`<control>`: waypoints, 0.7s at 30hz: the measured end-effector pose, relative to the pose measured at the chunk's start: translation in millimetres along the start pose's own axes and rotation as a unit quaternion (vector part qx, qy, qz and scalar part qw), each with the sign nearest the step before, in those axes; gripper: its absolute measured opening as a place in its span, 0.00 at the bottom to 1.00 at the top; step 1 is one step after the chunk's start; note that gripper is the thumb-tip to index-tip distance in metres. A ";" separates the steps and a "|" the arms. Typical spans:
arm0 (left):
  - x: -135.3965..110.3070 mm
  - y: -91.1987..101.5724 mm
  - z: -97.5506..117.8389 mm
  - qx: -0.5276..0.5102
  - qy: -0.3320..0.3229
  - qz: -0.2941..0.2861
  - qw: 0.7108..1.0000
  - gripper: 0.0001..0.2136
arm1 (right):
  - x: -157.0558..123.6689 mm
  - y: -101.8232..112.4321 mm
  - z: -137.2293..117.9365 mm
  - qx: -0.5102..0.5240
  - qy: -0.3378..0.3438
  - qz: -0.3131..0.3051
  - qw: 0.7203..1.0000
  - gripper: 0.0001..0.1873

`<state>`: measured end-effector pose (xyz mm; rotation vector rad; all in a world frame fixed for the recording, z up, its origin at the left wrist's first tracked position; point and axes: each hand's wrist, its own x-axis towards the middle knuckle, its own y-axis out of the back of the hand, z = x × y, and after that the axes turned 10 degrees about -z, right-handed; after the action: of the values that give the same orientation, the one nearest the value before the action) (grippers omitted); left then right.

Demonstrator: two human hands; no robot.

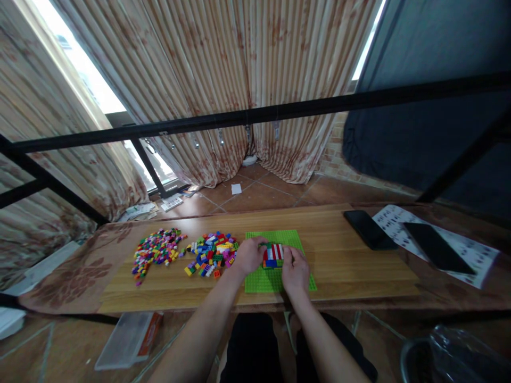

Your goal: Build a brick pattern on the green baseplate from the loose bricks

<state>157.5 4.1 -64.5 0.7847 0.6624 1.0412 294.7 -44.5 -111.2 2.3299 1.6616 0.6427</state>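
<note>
A small build of toy bricks (274, 256) sits on the green baseplate (261, 282). Red and white stripes show on its top, with blue and other colours along the near side. My left hand (250, 256) is closed at the left end of the build, its fingertips pressed to it. From the right, my right hand (296, 268) reaches the opposite end with fingers curled and pinched against the edge. Anything small between the fingertips is hidden. Left of my left hand lies a loose pile of larger toy bricks (211, 254).
A pile of smaller bricks (157, 249) lies farther left on the wooden board (331, 266). To the right are a black phone (369, 230), a printed sheet (389, 218) and another dark device (437, 246). A black metal bar (223, 121) crosses beyond the board.
</note>
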 end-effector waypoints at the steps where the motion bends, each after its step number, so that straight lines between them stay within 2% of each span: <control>1: -0.1 0.5 0.3 0.001 0.001 -0.002 1.000 0.15 | -0.1 -0.1 0.3 0.000 0.000 -0.001 1.000 0.25; 21: 6.3 11.6 4.7 -0.001 0.005 -0.040 0.999 0.16 | -0.8 0.2 -3.3 -0.008 -0.007 -0.004 1.000 0.26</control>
<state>157.8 12.1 -53.0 0.7454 0.6964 0.9732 293.2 -45.6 -108.4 2.3093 1.6531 0.6332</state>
